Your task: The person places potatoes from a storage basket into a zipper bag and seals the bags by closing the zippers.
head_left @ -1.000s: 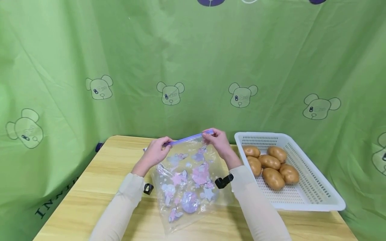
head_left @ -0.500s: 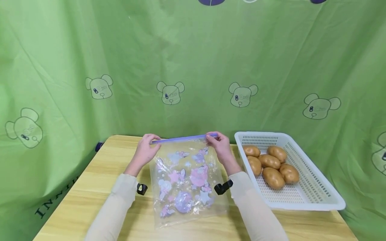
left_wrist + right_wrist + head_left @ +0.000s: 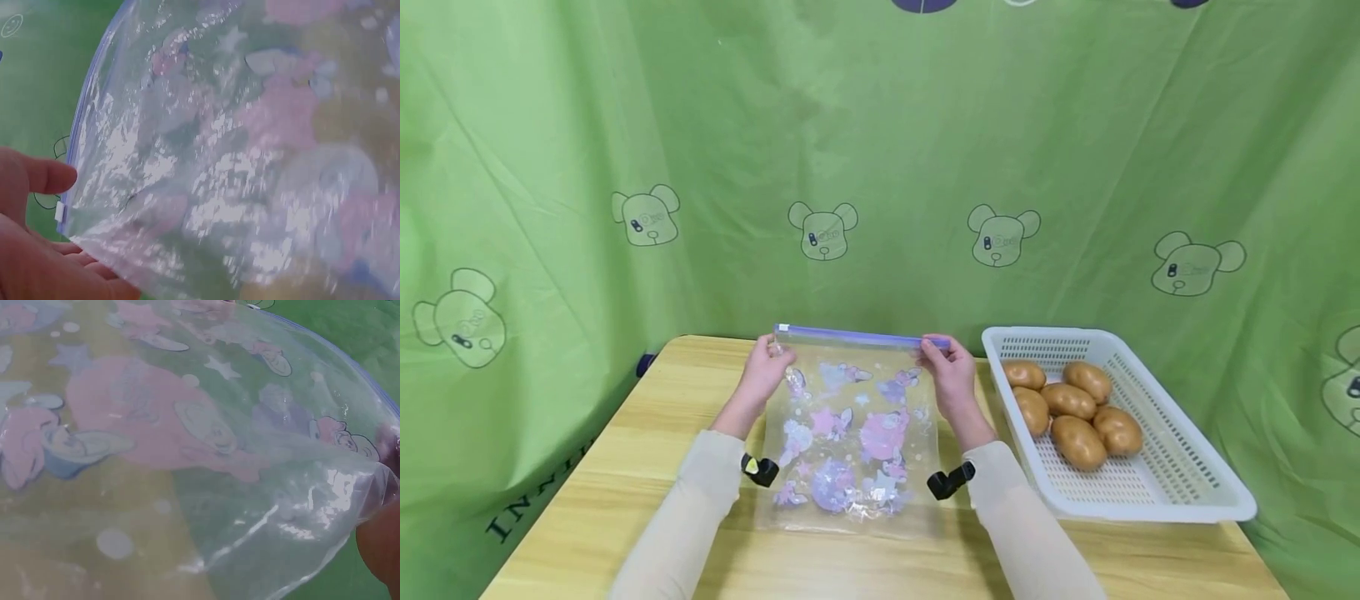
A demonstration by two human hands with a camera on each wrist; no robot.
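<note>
A clear zip bag (image 3: pixel 850 417) printed with pink and purple cartoon figures hangs spread out above the table, its purple zip strip (image 3: pixel 857 335) along the top. A white slider (image 3: pixel 784 327) sits at the strip's left end. My left hand (image 3: pixel 763 372) holds the bag's upper left edge just below the slider; in the left wrist view some of its fingers (image 3: pixel 94 265) lie behind the film. At the upper right corner, my right hand (image 3: pixel 951 375) pinches the strip with the thumb in front. The right wrist view mostly shows film, with that hand only partly visible.
To the right stands a white perforated plastic basket (image 3: pixel 1157 497) with several brown potatoes (image 3: pixel 1078 442) in it. The wooden table (image 3: pixel 625 500) ends at a green curtain (image 3: pixel 880 125) with bear-head prints. Each wrist bears a small black camera.
The bag has gone from slanted to nearly level and spread wider, its lower edge rising. My left hand moved left, then slightly down the bag's edge, uncovering the slider. The right hand shifted slightly right.
</note>
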